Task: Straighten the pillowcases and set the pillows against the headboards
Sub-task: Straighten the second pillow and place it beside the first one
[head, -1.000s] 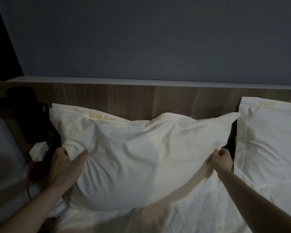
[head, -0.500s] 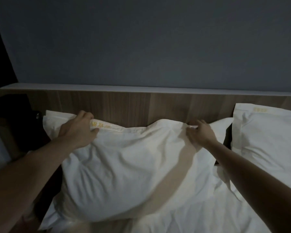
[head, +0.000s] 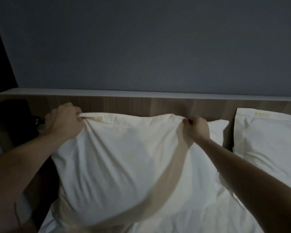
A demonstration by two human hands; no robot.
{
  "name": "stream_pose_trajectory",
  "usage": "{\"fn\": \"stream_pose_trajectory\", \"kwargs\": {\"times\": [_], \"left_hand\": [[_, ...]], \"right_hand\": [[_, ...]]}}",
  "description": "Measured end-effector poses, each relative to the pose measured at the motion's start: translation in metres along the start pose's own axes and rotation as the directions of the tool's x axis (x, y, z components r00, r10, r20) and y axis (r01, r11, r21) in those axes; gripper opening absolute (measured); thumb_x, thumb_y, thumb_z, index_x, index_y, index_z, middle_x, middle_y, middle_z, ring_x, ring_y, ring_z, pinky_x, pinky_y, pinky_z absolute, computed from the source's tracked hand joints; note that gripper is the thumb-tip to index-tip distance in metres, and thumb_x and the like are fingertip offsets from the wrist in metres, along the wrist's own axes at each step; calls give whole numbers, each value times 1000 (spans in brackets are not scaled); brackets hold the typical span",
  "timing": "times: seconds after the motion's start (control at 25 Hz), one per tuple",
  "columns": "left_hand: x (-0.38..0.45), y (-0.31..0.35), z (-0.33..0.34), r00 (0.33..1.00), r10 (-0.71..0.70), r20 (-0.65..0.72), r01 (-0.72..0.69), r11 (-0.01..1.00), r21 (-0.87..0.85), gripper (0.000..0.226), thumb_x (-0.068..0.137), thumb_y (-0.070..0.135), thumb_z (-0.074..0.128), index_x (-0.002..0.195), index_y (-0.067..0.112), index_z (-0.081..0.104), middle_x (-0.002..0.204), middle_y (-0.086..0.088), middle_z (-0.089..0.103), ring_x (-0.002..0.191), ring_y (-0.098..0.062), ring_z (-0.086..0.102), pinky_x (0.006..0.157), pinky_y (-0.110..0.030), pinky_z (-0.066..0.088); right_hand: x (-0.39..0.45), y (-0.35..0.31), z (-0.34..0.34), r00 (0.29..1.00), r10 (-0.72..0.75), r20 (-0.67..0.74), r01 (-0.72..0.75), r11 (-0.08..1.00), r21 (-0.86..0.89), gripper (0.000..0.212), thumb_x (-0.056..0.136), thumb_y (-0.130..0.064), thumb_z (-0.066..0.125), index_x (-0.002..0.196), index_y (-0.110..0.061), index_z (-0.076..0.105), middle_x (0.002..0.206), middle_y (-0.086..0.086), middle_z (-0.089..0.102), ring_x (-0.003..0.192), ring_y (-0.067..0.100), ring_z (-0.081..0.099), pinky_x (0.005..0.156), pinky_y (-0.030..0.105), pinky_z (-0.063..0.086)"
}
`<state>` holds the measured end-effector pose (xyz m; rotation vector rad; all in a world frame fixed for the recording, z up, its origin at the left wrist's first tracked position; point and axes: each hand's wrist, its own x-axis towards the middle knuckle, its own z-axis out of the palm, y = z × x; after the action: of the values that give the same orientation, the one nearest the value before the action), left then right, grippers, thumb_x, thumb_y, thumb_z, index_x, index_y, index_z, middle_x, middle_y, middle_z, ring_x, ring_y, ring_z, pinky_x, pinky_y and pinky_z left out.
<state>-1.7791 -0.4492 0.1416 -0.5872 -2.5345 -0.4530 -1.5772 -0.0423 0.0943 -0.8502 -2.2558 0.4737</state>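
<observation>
A large white pillow (head: 121, 162) leans against the wooden headboard (head: 141, 105) in the middle of the view. My left hand (head: 64, 121) is shut on the pillowcase's top left edge, beside a small yellow label. My right hand (head: 197, 128) pinches the top edge further right, left of the right corner. The fabric is pulled taut between both hands. A second white pillow (head: 269, 140) stands against the headboard at the right, untouched.
A white ledge (head: 158, 95) caps the headboard under a grey wall. A dark object (head: 13, 113) sits left of the pillow by the headboard. White bed sheet (head: 200, 216) spreads below the pillows. The room is dim.
Both hands went from the pillow's lower sides up to its top edge and gripped it. Since half a second ago the top edge has been lifted and stretched straighter.
</observation>
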Motion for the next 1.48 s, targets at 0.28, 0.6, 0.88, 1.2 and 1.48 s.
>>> {"fn": "stream_pose_trajectory", "kwargs": {"times": [0.28, 0.6, 0.88, 1.2, 1.48], "left_hand": [[-8, -1, 12, 996, -82, 18, 81, 995, 49, 18, 95, 26, 63, 104, 23, 78, 113, -14, 65, 101, -47, 65, 78, -46, 51], [-41, 25, 5, 999, 36, -19, -38, 988, -151, 44, 86, 15, 71, 128, 19, 59, 140, -7, 47, 107, -41, 64, 80, -48, 52], [-75, 35, 32, 943, 298, 148, -280, 951, -131, 65, 84, 55, 48, 143, 28, 51, 163, 2, 34, 145, -30, 39, 114, -51, 35], [-122, 5, 80, 877, 427, 220, -455, 885, 96, 97, 87, 86, 28, 164, 26, 26, 175, -5, 11, 160, -30, 15, 126, -60, 15], [-148, 7, 82, 779, 610, 144, -623, 780, 67, 92, 88, 76, 50, 161, 23, 34, 173, -7, 19, 158, -33, 22, 122, -63, 23]], "right_hand": [[-8, -2, 24, 997, 55, -46, -52, 997, 60, 25, 98, -30, 56, 106, -29, 80, 99, 1, 79, 94, 30, 72, 74, 33, 51], [-38, 9, 25, 997, 56, -53, -42, 973, 229, 46, 95, -41, 67, 139, -28, 59, 133, -3, 65, 115, 19, 64, 95, 40, 59], [-72, 14, 23, 993, -115, -26, 116, 991, 59, 47, 104, -47, 52, 149, -30, 52, 164, -1, 41, 149, 27, 37, 123, 52, 34], [-123, 53, 54, 1000, -11, -29, 9, 998, -68, 70, 103, -64, 17, 167, -36, 8, 177, -7, -4, 163, 19, -9, 130, 58, -3], [-140, 71, 64, 998, 53, -15, -53, 998, 27, 74, 102, -64, 21, 167, -35, 1, 176, -9, -12, 162, 20, -15, 129, 55, -4]]}}
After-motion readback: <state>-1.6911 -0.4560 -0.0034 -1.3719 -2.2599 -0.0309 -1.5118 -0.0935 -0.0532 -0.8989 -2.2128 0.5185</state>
